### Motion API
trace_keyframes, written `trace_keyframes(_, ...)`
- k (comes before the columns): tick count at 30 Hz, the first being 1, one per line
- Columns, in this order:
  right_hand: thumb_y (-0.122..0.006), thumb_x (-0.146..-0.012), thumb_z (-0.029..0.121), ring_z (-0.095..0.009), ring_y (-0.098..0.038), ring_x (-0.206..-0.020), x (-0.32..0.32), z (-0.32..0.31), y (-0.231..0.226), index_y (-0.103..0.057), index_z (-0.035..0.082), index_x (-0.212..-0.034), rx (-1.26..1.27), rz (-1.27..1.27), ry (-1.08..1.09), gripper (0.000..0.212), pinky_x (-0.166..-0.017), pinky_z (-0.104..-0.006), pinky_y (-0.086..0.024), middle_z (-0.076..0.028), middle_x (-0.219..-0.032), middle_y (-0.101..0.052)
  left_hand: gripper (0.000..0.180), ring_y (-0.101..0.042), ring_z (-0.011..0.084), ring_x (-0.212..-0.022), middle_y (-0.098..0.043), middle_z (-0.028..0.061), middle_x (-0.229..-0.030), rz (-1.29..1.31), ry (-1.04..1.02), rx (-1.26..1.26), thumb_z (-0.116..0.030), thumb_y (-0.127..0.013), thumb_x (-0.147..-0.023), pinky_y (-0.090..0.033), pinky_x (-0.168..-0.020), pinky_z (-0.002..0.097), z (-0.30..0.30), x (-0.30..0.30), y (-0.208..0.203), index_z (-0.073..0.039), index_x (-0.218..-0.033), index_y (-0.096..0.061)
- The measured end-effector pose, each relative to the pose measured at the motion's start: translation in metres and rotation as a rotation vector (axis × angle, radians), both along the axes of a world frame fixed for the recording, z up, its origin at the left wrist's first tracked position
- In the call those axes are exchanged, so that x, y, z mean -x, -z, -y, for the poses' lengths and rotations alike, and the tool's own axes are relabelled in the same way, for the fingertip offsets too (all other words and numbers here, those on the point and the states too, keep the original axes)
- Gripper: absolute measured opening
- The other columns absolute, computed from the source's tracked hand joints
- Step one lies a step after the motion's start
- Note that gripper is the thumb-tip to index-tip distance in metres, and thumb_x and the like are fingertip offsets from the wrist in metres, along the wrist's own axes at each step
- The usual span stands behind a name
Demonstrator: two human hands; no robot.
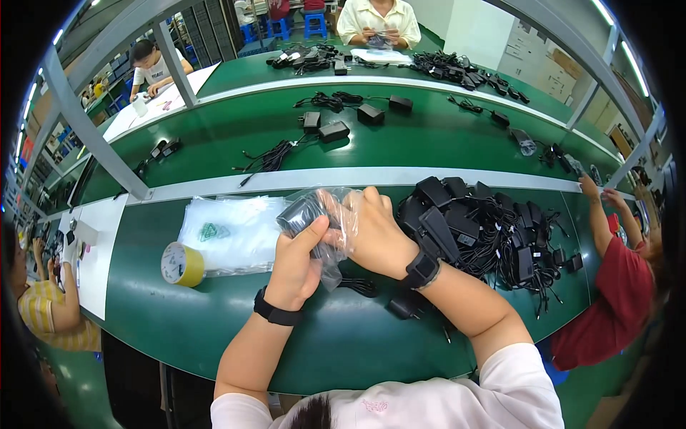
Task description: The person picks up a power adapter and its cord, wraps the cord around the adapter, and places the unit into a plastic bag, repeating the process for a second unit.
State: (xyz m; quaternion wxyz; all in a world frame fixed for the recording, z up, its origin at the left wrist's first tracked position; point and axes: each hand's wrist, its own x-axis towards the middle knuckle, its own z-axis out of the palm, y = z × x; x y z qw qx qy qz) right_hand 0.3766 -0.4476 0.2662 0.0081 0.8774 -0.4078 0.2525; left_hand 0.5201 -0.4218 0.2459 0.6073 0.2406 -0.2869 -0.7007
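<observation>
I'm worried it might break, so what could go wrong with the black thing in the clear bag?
The black adapter might slip from the left hand, because smooth plastic wraps it. The clear bag looks thin, so it could tear with the right hand working at it too. Nearby, the dark cables lie tangled, so pulling one might drag others.

A roll of yellow tape (191,266) sits toward the left of the green table (168,332), with a gray metal frame (176,64), a person in a cream shirt (380,20), blue stools (315,24) and white cabinets (532,61) beyond.
</observation>
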Motion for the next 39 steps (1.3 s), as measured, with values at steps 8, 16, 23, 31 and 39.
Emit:
trace_keyframes(8, -0.047, -0.091, 0.024, -0.035, -0.043, -0.115, 0.015, 0.021, 0.016, -0.034, 0.007, -0.135, -0.643, 0.450, -0.428, 0.049, -0.097, -0.0397, -0.033, -0.020, -0.128, -0.043, 0.033, -0.059, 0.0186, -0.090, -0.059, 0.0076, -0.101, -0.016, 0.032, -0.042, 0.000, -0.059, -0.079, -0.050, -0.079, 0.0345, -0.001, -0.008, 0.000, -0.002, -0.111, -0.052)
trace_keyframes(16, -0.061, -0.083, 0.013, -0.014, -0.059, -0.086, 0.001, 0.023, 0.001, -0.061, -0.005, -0.086, -0.520, 0.993, -0.223, 0.018, -0.076, -0.0260, -0.046, -0.013, -0.097, -0.064, 0.034, -0.058, 0.0186, -0.093, -0.058, 0.0074, -0.103, -0.135, 0.054, 0.045, 0.002, -0.059, -0.079, -0.048, -0.083, 0.0339, 0.001, 0.001, -0.010, -0.002, -0.112, -0.050)
trace_keyframes(23, -0.064, -0.081, 0.011, -0.014, -0.057, -0.070, -0.011, 0.020, 0.009, -0.063, -0.001, -0.090, -0.215, 0.653, -0.086, 0.015, -0.065, -0.0254, -0.046, -0.008, -0.083, -0.062, 0.033, -0.058, 0.0171, -0.091, -0.059, 0.0068, -0.102, -0.041, -0.067, 0.028, 0.003, -0.057, -0.079, -0.048, -0.081, 0.0322, 0.002, -0.004, -0.007, -0.001, -0.111, -0.052)
trace_keyframes(31, -0.062, -0.080, 0.024, -0.032, -0.052, -0.081, -0.020, 0.012, -0.004, -0.057, 0.000, -0.106, -0.008, 0.214, -0.067, 0.036, -0.071, -0.0355, -0.043, -0.016, -0.092, -0.055, 0.028, -0.060, 0.0194, -0.089, -0.060, 0.0113, -0.100, 0.031, -0.111, 0.000, 0.003, -0.053, -0.078, -0.050, -0.079, 0.0332, 0.014, -0.025, 0.001, 0.004, -0.106, -0.054)
trace_keyframes(39, -0.070, -0.074, 0.027, -0.026, -0.051, -0.100, -0.028, -0.004, 0.005, -0.060, 0.004, -0.109, -0.138, 0.644, -0.306, 0.044, -0.083, -0.0355, -0.041, -0.012, -0.105, -0.059, 0.024, -0.059, 0.0211, -0.090, -0.060, 0.0099, -0.097, -0.202, -0.153, -0.053, 0.000, -0.050, -0.081, -0.049, -0.082, 0.0363, 0.019, -0.038, -0.007, 0.002, -0.104, -0.054)
